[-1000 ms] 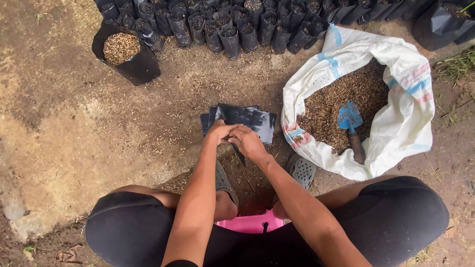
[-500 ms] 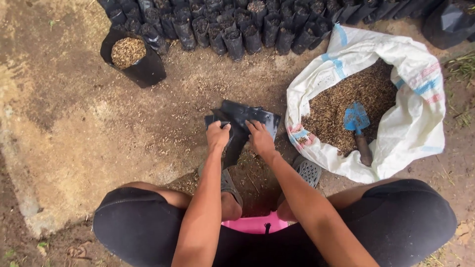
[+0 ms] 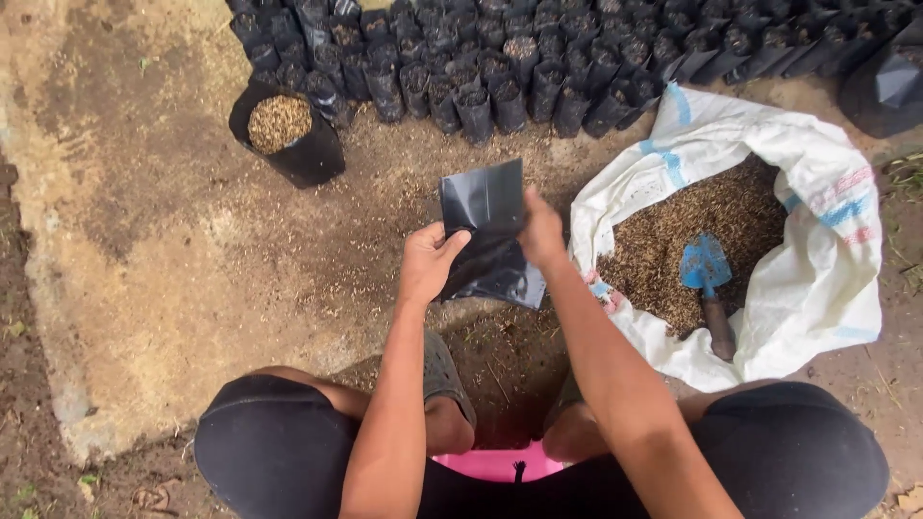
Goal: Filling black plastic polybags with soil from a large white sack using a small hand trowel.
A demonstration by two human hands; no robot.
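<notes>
Hidden or cut off: lower corners of the black plastic bag [image 3: 490, 235] behind the left hand [image 3: 430, 261] and right hand [image 3: 539, 234]; trowel [image 3: 707, 288] blade tip sunk in husk; seedling bag rows [image 3: 538, 58] and large black bag [image 3: 889, 82] clipped by frame edges.

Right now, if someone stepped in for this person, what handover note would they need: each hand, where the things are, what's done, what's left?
Left hand: pinching the lower left edge of an empty black plastic bag, held up off the ground.
Right hand: gripping the same bag's right edge.
White sack of brown husk mix lies open to the right; blue trowel rests in it.
Done: one large filled bag stands upper left, beside rows of small filled bags.
Left: the held bag holds no mix yet.
</notes>
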